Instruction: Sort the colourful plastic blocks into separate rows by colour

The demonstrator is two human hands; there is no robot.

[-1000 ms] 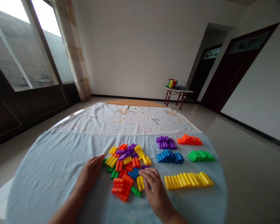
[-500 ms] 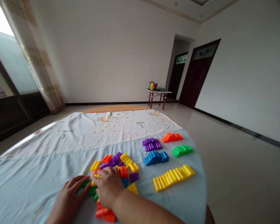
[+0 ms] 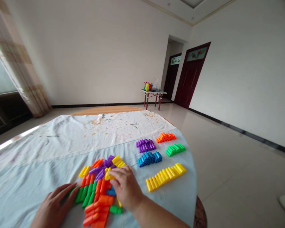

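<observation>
My right hand [image 3: 127, 188] is closed, with yellow plastic tubes [image 3: 108, 174] at its fingertips, over the right side of a mixed pile. My left hand [image 3: 54, 202] lies with its fingers stretched out on the pile's left edge, touching green tubes [image 3: 85, 193]. Around them lie orange tubes [image 3: 98, 210], purple tubes [image 3: 106, 163] and a few blue ones [image 3: 111, 191]. More yellow tubes [image 3: 84, 171] rest at the pile's far left. Part of the pile is hidden under my right hand.
To the right stand sorted groups: a yellow row [image 3: 166, 177], a blue stack [image 3: 149, 159], a purple stack [image 3: 146, 145], a green stack [image 3: 175, 149] and an orange stack [image 3: 166, 137]. A wrinkled cloth [image 3: 61, 152] covers the round table. Farther back is a small table [image 3: 154, 92] with bags.
My right hand has moved right from the pile's middle, now with yellow tubes at its fingertips, uncovering green and orange tubes. The camera view has shifted to the right.
</observation>
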